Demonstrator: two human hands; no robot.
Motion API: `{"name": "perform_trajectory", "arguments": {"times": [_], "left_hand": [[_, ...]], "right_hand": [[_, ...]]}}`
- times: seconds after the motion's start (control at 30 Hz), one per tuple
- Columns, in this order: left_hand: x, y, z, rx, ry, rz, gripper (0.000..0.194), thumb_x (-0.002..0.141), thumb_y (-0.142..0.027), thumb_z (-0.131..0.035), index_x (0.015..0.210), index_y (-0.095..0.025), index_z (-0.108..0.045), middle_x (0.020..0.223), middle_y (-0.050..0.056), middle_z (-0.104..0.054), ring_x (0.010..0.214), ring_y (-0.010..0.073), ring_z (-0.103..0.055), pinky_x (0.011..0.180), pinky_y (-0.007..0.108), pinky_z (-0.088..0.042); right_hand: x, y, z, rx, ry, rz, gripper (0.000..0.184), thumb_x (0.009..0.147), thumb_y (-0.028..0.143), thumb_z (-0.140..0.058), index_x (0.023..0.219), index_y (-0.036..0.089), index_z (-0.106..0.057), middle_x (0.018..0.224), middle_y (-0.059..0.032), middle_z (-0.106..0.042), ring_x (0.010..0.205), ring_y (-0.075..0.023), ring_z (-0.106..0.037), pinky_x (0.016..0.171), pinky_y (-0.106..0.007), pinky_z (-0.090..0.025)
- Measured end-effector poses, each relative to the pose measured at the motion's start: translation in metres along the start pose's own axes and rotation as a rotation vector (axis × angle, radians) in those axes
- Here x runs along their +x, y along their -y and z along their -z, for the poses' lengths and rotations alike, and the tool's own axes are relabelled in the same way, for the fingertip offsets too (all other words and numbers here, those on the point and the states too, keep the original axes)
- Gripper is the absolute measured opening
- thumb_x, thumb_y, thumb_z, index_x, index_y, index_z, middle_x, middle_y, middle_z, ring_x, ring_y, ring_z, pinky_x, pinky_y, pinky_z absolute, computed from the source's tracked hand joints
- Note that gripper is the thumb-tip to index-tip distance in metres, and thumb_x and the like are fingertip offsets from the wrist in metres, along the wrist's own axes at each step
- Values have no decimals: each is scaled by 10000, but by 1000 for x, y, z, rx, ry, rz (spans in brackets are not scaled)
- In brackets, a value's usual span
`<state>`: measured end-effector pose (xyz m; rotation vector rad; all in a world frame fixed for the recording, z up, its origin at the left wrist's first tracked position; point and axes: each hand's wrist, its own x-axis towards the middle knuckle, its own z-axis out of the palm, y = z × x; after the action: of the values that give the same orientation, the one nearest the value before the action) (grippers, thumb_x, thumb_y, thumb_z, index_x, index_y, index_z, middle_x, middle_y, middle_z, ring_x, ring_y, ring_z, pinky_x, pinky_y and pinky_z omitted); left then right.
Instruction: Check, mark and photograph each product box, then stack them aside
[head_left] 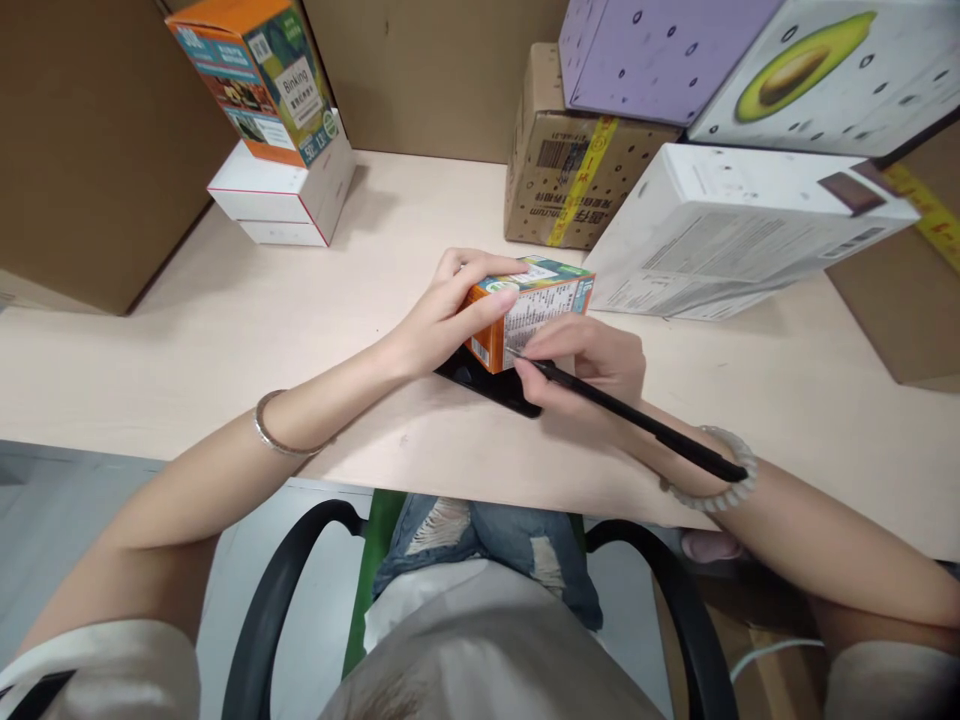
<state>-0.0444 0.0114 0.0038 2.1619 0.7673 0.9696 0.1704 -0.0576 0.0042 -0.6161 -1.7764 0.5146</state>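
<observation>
My left hand [457,305] is closed around a small orange and green printed box [551,300], fingers over its top and thumb along the near edge. Between the thumb and fingers of my right hand [592,360] is a slim black pen [637,412], its tip at the lower part of the box's text-covered side. Whether the tip touches the print I cannot tell. Under the box lies a flat black object [517,398], perhaps a phone, mostly hidden by the box and my hands.
At the back left a larger orange box [255,85] stands on a white box [285,200]. Behind my right hand are a brown carton [555,180], a purple box [645,50], an avocado-printed box [832,80] and a white box [735,240]. Chair armrests [292,580] flank me below the table edge.
</observation>
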Motion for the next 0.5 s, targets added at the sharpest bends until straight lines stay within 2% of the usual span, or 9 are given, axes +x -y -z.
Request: {"name": "perform_trajectory", "arguments": {"times": [0.13, 0.23, 0.33, 0.5], "left_hand": [[0, 2, 0, -19, 37, -12, 591, 1023, -772, -429, 1391, -363, -645, 1375, 72, -582, 1459, 291, -504, 1343, 544, -364], [-2, 6, -1, -11, 74, -75, 726, 886, -827, -638, 1446, -368, -585, 1442, 94, -499, 1566, 360, -389, 1353, 587, -352], [-3, 7, -1, 29, 105, -143, 940, 723, -757, -865, 1499, -366, -508, 1530, 115, -421, 1619, 413, -293, 1349, 626, -348], [-4, 4, -1, 96, 118, -128, 886, 746, -600, -913, 1491, -352, -503, 1513, 121, -420, 1604, 404, -321, 1346, 636, -337]], "right_hand": [[1, 5, 2, -36, -57, -67, 112, 911, 254, -753, 825, 285, -689, 758, 25, -743, 654, -149, -673, 601, -321, -536], [-1, 6, 5, -42, -67, -163, 104, 933, 301, -750, 852, 282, -689, 768, 30, -733, 678, -149, -668, 612, -319, -539], [-3, 5, 6, -22, -80, -232, 78, 947, 326, -762, 901, 286, -713, 835, 24, -747, 749, -160, -694, 659, -330, -571], [-2, 7, 4, 24, -89, -264, 48, 945, 255, -765, 911, 277, -740, 859, 36, -759, 780, -147, -708, 708, -317, -592]]}}
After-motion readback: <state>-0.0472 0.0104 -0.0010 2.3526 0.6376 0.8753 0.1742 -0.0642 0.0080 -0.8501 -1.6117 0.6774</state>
